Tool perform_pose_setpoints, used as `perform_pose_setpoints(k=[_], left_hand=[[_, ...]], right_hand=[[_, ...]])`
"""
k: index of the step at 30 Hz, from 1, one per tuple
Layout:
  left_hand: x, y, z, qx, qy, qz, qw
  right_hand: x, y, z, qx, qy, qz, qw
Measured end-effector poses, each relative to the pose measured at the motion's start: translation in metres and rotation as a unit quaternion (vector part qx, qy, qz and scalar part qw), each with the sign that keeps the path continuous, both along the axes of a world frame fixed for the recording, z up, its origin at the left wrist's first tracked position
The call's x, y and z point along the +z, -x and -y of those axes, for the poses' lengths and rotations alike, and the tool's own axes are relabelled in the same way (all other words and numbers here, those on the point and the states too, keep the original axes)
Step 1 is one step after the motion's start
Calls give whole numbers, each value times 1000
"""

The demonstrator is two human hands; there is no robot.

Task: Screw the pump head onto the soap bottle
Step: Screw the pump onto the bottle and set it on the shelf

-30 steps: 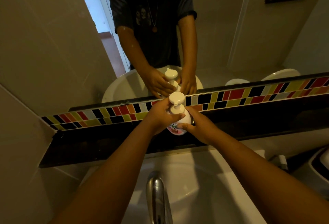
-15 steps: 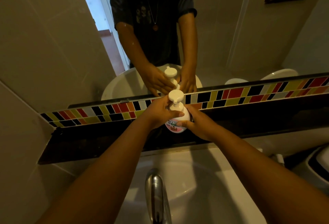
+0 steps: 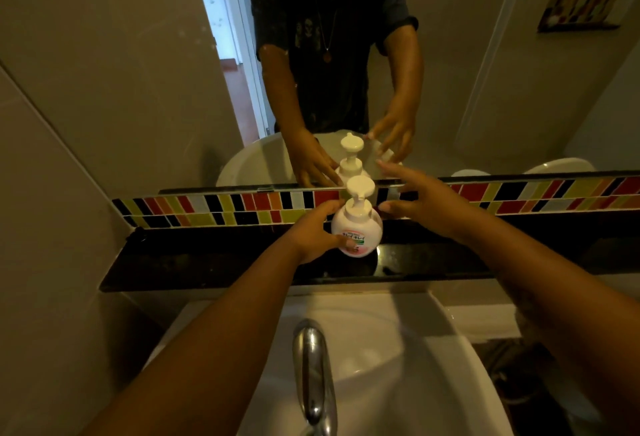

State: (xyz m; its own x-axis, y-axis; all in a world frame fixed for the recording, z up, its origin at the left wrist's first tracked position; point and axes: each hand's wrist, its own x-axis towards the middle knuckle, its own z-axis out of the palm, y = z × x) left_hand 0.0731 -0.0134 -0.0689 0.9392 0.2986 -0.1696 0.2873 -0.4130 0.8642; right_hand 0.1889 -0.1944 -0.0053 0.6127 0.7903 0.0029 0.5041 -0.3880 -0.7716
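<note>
- Upright on the dark shelf behind the sink stands the soap bottle, round and white with a pink-and-green label, near the middle of the shelf's length and closer to its back edge.
- Its pump head sits on the neck, straight, the flat white top facing up and the spout pointing toward the back wall; whether it is threaded fully down cannot be told.
- On the bottle's left side the left hand wraps the body, thumb across the front label and fingers reaching round the back near the collar.
- Off to the right, the right hand is spread wide and holds nothing; its fingertips are just beside the pump collar, apart from it.
- Behind the shelf a strip of coloured tiles in red, yellow, black and white runs along the wall.
- Above the tiles a mirror shows the person's dark shirt, both forearms and the bottle repeated.
- At the lower edge of the view a chrome tap rises over the white basin, between the two forearms.
</note>
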Motion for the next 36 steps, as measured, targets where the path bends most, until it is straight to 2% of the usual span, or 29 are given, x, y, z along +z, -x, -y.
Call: perform_pose_setpoints(k=[5, 12, 18, 22, 24, 28, 30, 36], left_hand=[[-4, -9, -1, 8, -11, 5, 1000], [-9, -14, -7, 2, -14, -2, 1000], [-10, -16, -10, -2, -21, -1, 1000], [-11, -15, -9, 5, -21, 10, 1000], [-11, -15, -8, 8, -23, 16, 1000], [-11, -13, -6, 12, -20, 23, 999], [-11, -11, -6, 17, -16, 24, 999], [-14, 7, -18, 45, 13, 18, 999]], right_hand=[[14, -1, -14, 86, 42, 121, 988], [8, -3, -20, 62, 51, 147, 986], [-1, 4, -27, 3, 12, 125, 992], [-12, 5, -36, -36, 32, 93, 994], [-16, 6, -37, -35, 53, 92, 994], [-16, 11, -31, -55, -9, 64, 996], [-11, 14, -32, -47, -6, 42, 998], [-10, 24, -50, -15, 17, 74, 997]])
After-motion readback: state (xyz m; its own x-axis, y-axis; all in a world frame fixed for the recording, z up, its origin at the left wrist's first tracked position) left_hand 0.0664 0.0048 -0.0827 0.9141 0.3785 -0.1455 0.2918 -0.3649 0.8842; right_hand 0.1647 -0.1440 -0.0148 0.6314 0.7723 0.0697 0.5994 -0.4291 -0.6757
